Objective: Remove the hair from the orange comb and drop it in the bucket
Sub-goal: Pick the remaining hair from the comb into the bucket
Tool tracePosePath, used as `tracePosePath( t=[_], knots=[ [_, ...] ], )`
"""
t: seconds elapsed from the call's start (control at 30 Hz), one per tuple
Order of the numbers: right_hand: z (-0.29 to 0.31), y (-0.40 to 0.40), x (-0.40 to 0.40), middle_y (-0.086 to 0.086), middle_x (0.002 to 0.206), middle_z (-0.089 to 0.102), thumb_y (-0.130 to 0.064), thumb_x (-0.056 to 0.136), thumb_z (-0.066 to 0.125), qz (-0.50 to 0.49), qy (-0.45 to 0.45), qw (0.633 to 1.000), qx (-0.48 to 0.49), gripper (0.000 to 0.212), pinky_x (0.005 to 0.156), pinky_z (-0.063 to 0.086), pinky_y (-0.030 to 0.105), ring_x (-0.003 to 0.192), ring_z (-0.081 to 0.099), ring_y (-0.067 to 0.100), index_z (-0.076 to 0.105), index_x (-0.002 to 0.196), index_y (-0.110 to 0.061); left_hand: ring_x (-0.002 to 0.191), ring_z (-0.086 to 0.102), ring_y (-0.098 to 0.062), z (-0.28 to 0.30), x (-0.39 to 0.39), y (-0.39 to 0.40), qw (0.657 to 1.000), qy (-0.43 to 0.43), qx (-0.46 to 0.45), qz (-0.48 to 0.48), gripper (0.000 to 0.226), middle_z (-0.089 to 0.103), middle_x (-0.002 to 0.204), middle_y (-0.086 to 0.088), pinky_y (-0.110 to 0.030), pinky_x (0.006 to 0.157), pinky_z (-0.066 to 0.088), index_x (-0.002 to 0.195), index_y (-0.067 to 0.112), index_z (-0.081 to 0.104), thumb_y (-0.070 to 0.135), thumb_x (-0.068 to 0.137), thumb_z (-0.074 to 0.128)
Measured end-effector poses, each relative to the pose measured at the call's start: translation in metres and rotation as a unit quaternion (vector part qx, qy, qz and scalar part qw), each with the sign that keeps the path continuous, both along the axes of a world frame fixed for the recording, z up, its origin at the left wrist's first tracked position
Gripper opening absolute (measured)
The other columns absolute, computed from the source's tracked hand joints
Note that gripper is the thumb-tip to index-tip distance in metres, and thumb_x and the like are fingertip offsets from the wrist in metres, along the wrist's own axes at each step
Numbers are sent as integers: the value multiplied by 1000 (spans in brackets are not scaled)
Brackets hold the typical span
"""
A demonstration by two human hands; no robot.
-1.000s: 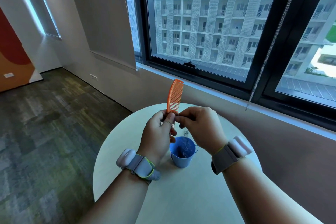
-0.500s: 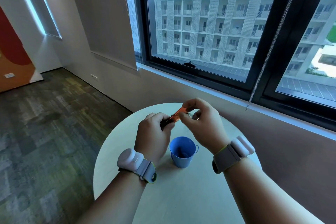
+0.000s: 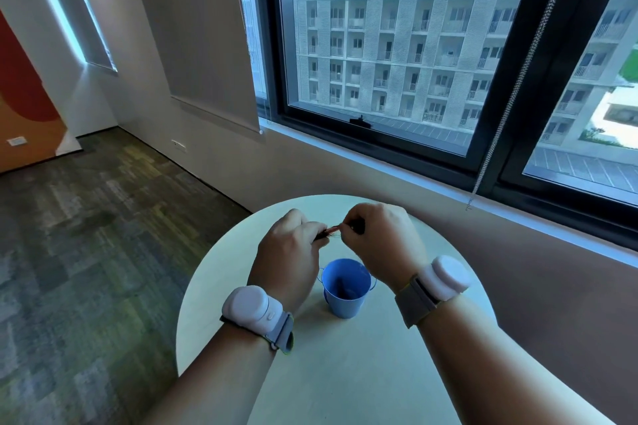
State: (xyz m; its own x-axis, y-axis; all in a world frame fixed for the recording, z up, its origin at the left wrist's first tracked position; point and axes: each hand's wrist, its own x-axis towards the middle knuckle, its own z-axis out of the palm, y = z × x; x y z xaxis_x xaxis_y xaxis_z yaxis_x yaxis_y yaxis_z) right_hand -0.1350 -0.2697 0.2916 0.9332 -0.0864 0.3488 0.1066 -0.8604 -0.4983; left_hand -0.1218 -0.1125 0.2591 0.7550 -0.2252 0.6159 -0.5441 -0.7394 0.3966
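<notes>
Only a short orange sliver of the comb [image 3: 333, 228] shows between my two hands; the rest is hidden by my fingers. My left hand [image 3: 290, 252] is closed around one end of it. My right hand [image 3: 383, 238] pinches at the other end, with dark hair strands just visible at the fingertips. Both hands hover above the far side of the small blue bucket [image 3: 346, 290], which stands upright on the round table [image 3: 345, 373] with dark hair lying in its bottom.
The round pale table stands against the wall under a large window [image 3: 397, 62]. A blind's bead chain [image 3: 511, 93] hangs down at the right. Carpeted floor [image 3: 86, 252] lies to the left of the table.
The comb stood upright one second ago; it has been laid down flat between my hands and is now mostly hidden. Both hands have lowered slightly and closed in over the bucket.
</notes>
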Motion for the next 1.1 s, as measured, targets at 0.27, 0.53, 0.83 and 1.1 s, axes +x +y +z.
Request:
tracePosePath(
  t=[0.27,0.53,0.83,1.1],
  knots=[
    [6,-10,2,-5,74,71,-23,86,63,-46,9,997,66,12,67,52,28,68,61,14,75,89,-21,64,45,-16,1,6,8,999,-27,-5,-43,16,47,74,0,-25,58,36,95,16,77,8,82,77],
    [-5,-9,11,4,77,69,-19,82,62,-56,75,982,161,8,64,56,38,61,64,19,68,80,-15,79,57,-24,-6,13,8,997,-48,29,-48,12,57,86,5,-36,66,45,95,23,73,20,84,70],
    [-13,0,7,-1,90,75,-17,85,65,-40,4,990,133,12,80,51,30,85,66,17,76,89,-17,99,61,-16,-4,4,-8,984,162,44,-50,40,55,118,8,-35,81,49,125,35,45,58,92,52],
    [-13,-1,9,-8,112,70,-28,86,63,2,-9,1000,25,13,95,44,39,112,59,18,73,94,-27,94,64,-17,2,-1,-9,990,117,65,-51,62,70,104,10,-30,78,48,136,38,41,45,82,72]
  ],
)
